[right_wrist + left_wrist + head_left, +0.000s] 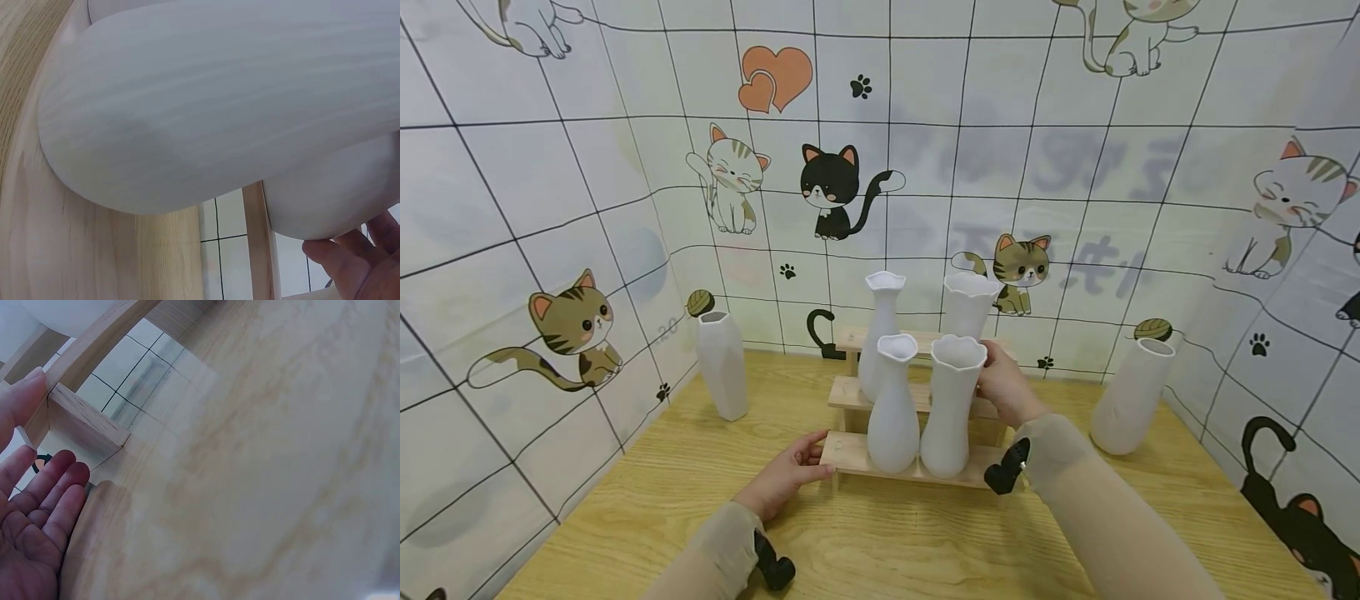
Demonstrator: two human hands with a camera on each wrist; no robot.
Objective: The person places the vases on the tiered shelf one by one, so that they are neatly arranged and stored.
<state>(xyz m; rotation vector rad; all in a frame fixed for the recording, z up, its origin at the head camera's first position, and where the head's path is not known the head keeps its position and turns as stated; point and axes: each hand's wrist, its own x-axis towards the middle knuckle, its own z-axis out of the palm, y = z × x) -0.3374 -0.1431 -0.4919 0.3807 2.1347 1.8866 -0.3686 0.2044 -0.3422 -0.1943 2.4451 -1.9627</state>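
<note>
A three-step wooden stand (850,450) bears white vases on its steps. In front are a narrow-necked vase (893,425) and a wavy-rimmed vase (951,417), both upright on the lowest step. Behind them stand a slim flared vase (880,333) and another wavy-rimmed vase (967,304), its lower part mostly hidden. My left hand (786,475) pinches the left end of the lowest step; the left wrist view has the thumb (25,400) against the board. My right hand (1009,387) reaches behind the front vase and holds the rear wavy-rimmed vase (337,187) low on its side.
A faceted white vase (722,367) stands at the left of the wooden table (647,500). Another white vase (1131,400) is at the right, near the wall. Cat-patterned tiled sheeting (917,167) encloses the back and both sides.
</note>
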